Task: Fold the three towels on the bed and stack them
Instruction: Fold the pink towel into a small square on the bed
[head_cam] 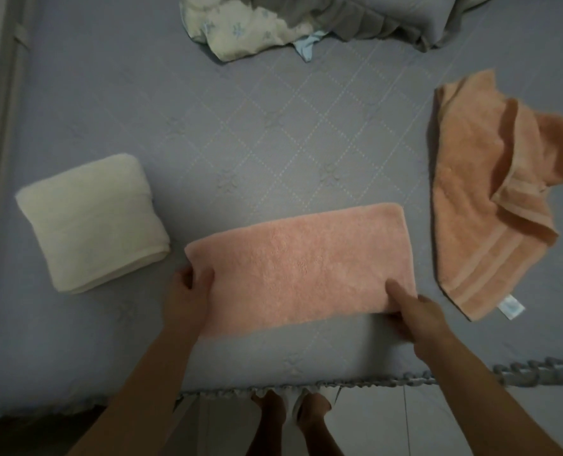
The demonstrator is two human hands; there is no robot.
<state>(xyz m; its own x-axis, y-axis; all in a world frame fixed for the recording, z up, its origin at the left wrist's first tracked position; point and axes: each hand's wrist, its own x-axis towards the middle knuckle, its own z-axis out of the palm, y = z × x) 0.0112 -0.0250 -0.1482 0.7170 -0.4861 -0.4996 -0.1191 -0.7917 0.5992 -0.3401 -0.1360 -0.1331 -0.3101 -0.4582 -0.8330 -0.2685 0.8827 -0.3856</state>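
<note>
At the lower middle of the frame, the left hand and right hand each pinch a near corner of the pink towel, probably to fold it again.

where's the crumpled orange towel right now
In the head view, the crumpled orange terry towel lies unfolded on the grey quilted bedspread at the right, just beyond the long pink folded towel.

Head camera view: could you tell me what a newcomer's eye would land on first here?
First the pink towel, a long folded strip at the near edge of the bed, gripped by the left hand and right hand at its ends. A folded cream towel sits left; a rumpled orange towel lies right.
</note>
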